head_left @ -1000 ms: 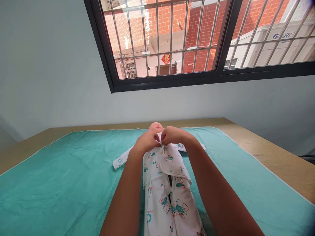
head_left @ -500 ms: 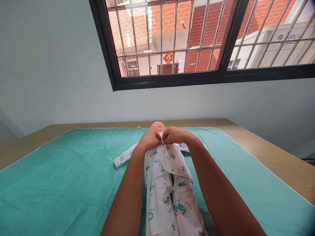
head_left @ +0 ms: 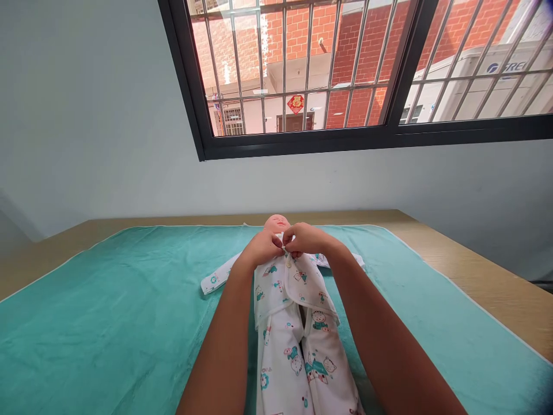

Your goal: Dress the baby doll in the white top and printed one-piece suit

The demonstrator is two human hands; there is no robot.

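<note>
A baby doll [head_left: 277, 223] lies on its back with its head toward the wall, dressed in a white printed jacket [head_left: 273, 288] and matching printed trousers [head_left: 283, 363]. My left hand [head_left: 263, 248] pinches the jacket's front edge just below the doll's chin. From the other side my right hand [head_left: 305, 237] pinches the same front opening, its fingertips almost touching the left ones. A small button [head_left: 288, 265] shows on the jacket just under my fingers. What lies between the fingertips is too small to make out. Both sleeves stretch outward on the cloth.
A green cloth [head_left: 129, 311] covers most of the wooden table [head_left: 488, 288] under the doll. Behind the table stands a pale wall [head_left: 108, 144] with a dark-framed barred window [head_left: 298, 147]. A dark cable-like item shows at the far right edge.
My right hand's fingers have shifted slightly left and curled at the jacket's neck opening. My left hand stays almost in place, and the doll lies as before.
</note>
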